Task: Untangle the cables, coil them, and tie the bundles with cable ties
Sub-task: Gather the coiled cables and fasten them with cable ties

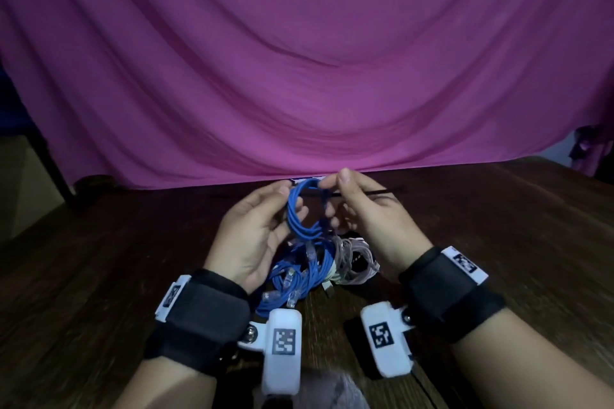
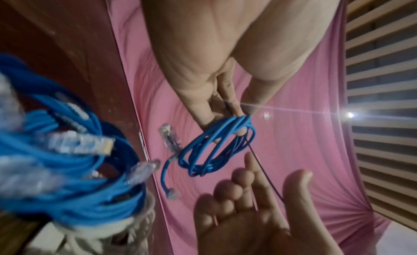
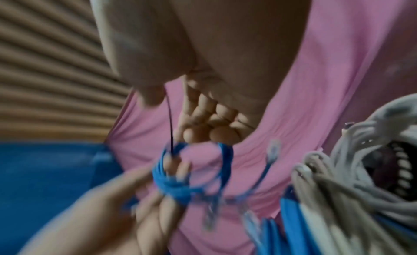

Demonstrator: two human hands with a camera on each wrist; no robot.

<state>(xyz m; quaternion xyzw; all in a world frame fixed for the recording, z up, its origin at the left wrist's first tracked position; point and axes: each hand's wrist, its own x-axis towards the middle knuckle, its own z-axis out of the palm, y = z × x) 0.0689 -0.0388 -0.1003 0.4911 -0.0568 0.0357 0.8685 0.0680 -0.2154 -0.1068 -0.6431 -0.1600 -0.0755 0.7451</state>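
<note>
A small blue cable coil [image 1: 300,214] is held up above the table, and my left hand [image 1: 279,206] grips its left side with thumb and fingers. In the left wrist view the blue coil [image 2: 216,148] hangs from those fingertips [image 2: 204,116], two clear plugs dangling beside it. A thin black cable tie [image 1: 368,192] runs level through the top of the coil. My right hand [image 1: 335,189] pinches the tie just right of the coil. The right wrist view is blurred and shows the tie [image 3: 170,125] dropping from my thumb to the coil [image 3: 180,180].
Under my hands a pile of blue cables [image 1: 292,279] with clear plugs lies on the dark wooden table [image 1: 498,242], with pale grey cable bundles [image 1: 357,262] beside it. A pink cloth [image 1: 299,76] hangs behind the table. A small black object [image 1: 354,335] lies near my right wrist.
</note>
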